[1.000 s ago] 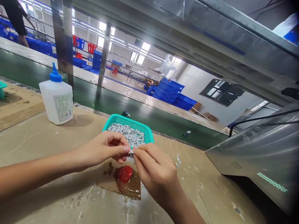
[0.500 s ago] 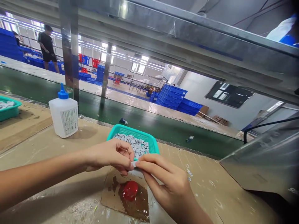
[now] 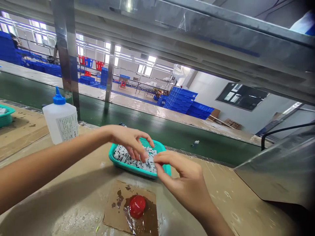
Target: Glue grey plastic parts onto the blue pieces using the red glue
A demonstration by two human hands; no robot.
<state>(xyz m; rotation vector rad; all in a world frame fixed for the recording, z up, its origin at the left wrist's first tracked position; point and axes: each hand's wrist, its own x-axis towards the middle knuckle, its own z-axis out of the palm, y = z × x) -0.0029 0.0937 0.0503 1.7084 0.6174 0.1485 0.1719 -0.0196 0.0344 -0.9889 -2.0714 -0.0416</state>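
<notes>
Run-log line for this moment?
left hand: open over grey pieces in teal basket | right hand: pinch pose, hold unclear | red lump: on cardboard

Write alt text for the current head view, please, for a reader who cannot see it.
A person's left hand is over small grey pieces in a teal basket, the right hand pinched near its right side. Nearer the viewer, a rounded red object sits on wet-stained brown board; a blue-capped bottle stands at left.
</notes>
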